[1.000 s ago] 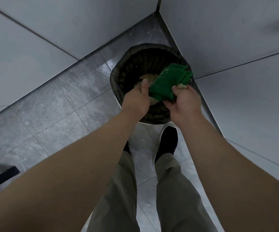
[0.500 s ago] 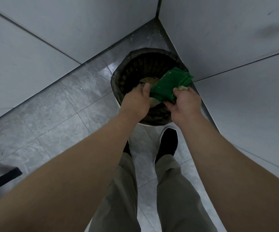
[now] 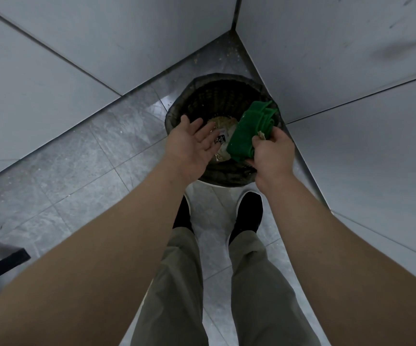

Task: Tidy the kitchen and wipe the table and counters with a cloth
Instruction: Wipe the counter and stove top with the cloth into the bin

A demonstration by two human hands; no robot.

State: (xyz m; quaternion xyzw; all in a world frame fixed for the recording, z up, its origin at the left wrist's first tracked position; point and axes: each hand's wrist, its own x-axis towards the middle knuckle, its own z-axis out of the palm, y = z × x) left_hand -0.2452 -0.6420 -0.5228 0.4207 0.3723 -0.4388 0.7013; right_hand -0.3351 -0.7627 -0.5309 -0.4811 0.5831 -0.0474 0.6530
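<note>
A folded green cloth (image 3: 248, 132) hangs over a round dark waste bin (image 3: 209, 96) lined with a black bag, which stands in the corner of the room. My right hand (image 3: 270, 153) grips the cloth's near end, with a few pale crumbs at my fingertips. My left hand (image 3: 192, 143) is beside the cloth, palm up, fingers spread, holding nothing, over the bin's left side. Inside the bin lie brownish crumbs and a crumpled wrapper (image 3: 223, 141).
Grey panelled walls (image 3: 339, 71) meet just behind the bin and close in on the right. The floor (image 3: 77, 171) is grey tile with scattered crumbs near the corner. My two black shoes (image 3: 249, 213) stand right before the bin. A black bar (image 3: 2, 265) lies at lower left.
My left hand has let go of the cloth, moved left and turned palm up with fingers apart. The right hand still holds the cloth over the bin.
</note>
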